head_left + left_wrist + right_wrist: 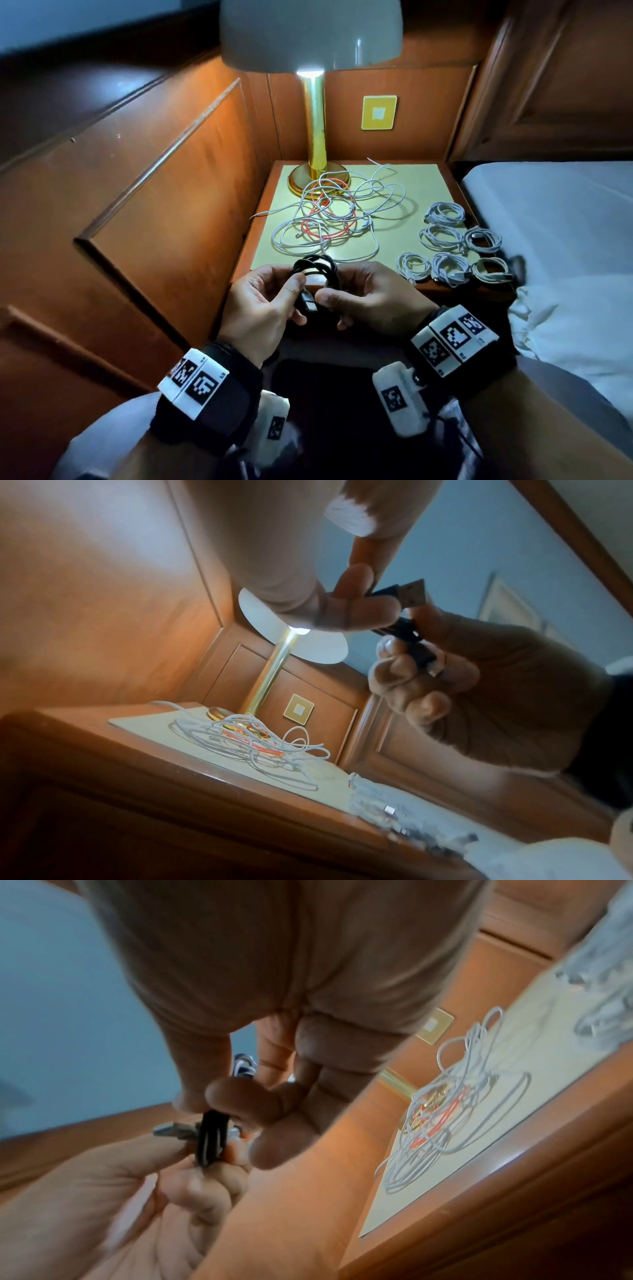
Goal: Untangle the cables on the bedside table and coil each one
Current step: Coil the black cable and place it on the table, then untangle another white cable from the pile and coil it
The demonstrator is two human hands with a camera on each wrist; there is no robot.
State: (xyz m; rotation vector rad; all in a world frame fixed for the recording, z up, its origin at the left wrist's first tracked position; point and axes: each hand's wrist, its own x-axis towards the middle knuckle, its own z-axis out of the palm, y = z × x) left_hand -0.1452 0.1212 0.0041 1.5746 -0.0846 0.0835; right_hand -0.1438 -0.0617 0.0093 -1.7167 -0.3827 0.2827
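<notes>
A black cable is wound into a small coil and held in the air just in front of the bedside table. My left hand pinches the cable near its USB plug, which also shows in the left wrist view. My right hand grips the coil's strands between thumb and fingers. A tangle of white and red cables lies loose on the pale mat, in front of the lamp. Several white coiled cables sit in rows at the table's right side.
A brass lamp stands at the back of the table with its base touching the tangle. Wood panelling closes the left side and the back. A bed with white sheets lies against the right side.
</notes>
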